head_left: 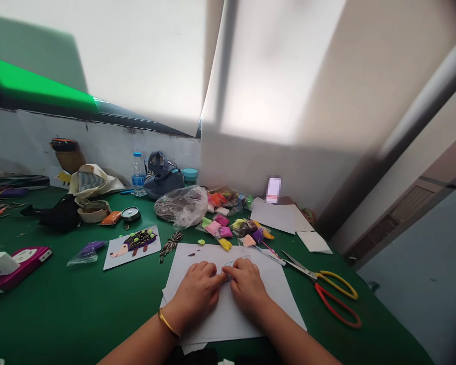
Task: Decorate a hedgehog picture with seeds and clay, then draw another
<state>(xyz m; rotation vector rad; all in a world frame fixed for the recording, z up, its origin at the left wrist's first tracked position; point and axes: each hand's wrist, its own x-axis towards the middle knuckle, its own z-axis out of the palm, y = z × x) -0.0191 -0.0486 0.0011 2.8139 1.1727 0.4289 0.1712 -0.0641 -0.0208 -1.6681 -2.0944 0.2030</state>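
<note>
Your left grip [195, 293] and right grip [247, 286] were curled nearly shut, fingertips meeting on a partly hidden small pale-blue clay piece [228, 271] on white paper [224, 314] on the table [61, 304]; close, gentle fingertip pressure suited such small work.

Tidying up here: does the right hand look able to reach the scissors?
Probably yes: the right hand rests on the white paper, and the scissors lie just to its right on the green table cover, with nothing in between.

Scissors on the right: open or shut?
Open. The scissors have their blades parted in a narrow V, and the yellow handle and red handle are spread apart.
</note>
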